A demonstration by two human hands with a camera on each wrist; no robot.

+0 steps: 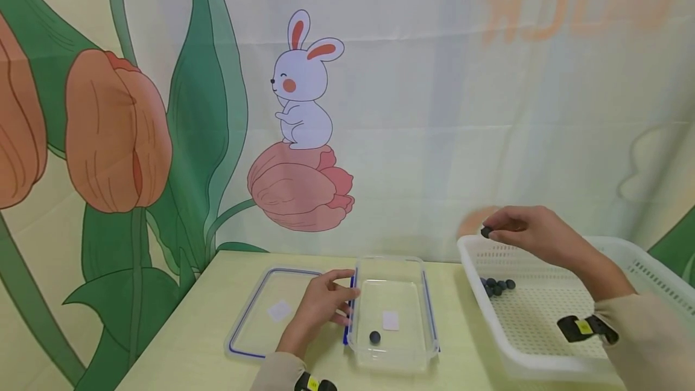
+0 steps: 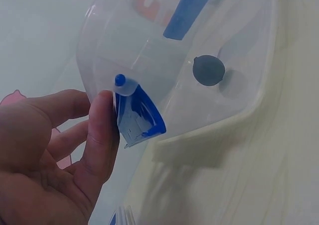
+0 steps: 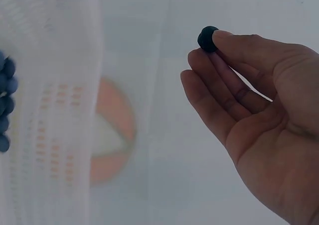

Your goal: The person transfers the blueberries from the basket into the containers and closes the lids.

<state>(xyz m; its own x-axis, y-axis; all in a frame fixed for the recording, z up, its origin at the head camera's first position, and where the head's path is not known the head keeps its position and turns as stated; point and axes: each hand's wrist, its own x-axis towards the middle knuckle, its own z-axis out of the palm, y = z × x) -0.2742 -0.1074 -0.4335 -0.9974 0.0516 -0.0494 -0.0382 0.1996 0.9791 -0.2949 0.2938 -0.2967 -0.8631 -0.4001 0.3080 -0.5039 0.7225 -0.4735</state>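
Between the thumb and fingertips of my right hand (image 1: 537,235) is a blueberry (image 3: 207,39), raised over the near-left corner of the white basket (image 1: 529,362). My left hand (image 1: 320,305) grips the left side of a clear plastic container (image 1: 432,324), its thumb against the blue latch (image 2: 140,114) and the other fingers spread along the wall. One blueberry (image 1: 374,337) lies inside the container toward its front. Several more blueberries (image 1: 494,286) sit clustered at the left side of the basket's floor.
A clear lid with a blue seal (image 1: 245,312) lies flat left of the container, partly behind my left forearm. Both rest on a pale yellow table (image 1: 179,343). Behind the table hangs a printed curtain (image 1: 412,137) with tulips and a rabbit.
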